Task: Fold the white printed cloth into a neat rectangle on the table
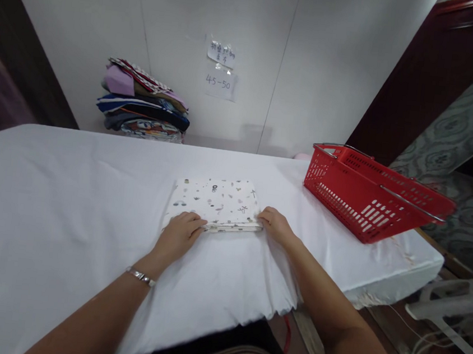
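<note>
A folded white cloth with small printed figures lies flat on the white-covered table. Its layered folded edge faces me. My left hand grips the near edge at the left, fingers on top and thumb along the front. At the near right corner, my right hand holds the cloth between thumb and fingers. Some fingertips of both hands are hidden by the hands or the cloth.
A red plastic basket with metal handles stands on the table's right side. At the back left is a pile of folded fabrics against the wall. Paper notes are taped there. A white stool stands at the lower right.
</note>
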{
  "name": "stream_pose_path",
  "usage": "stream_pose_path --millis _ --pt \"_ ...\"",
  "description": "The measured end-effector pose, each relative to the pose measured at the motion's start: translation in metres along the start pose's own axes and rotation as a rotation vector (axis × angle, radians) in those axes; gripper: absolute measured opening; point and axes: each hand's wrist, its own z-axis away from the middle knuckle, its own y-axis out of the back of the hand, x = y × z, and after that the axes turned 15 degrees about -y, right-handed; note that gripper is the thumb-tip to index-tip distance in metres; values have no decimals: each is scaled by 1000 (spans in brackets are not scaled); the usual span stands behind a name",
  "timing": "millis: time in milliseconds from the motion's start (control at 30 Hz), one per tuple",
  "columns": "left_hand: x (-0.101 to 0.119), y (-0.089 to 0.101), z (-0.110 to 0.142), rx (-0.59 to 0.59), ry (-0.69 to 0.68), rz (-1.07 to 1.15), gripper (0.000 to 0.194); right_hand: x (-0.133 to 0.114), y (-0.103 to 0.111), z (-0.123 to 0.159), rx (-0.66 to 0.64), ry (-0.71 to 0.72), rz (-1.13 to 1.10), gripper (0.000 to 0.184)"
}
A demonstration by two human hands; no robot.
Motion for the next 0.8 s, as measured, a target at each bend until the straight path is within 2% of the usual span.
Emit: stream_pose_path --millis 133,300,433,567,700,800 --pt "0 1 0 0 -2 1 23 -5 10 0 27 48 36 20" --pt "0 1 -1 -4 5 2 23 8 10 3 -32 46 -6 22" --pt "1 2 -1 7 5 7 22 12 7 -1 -99 98 92 27" --pt "2 3 -1 3 5 12 23 5 9 -3 -137 137 225 28" --pt "2 3 -1 6 9 15 23 -7 11 -3 -109 139 297 29" --pt "1 3 0 8 8 24 23 -11 16 -2 -23 105 239 28"
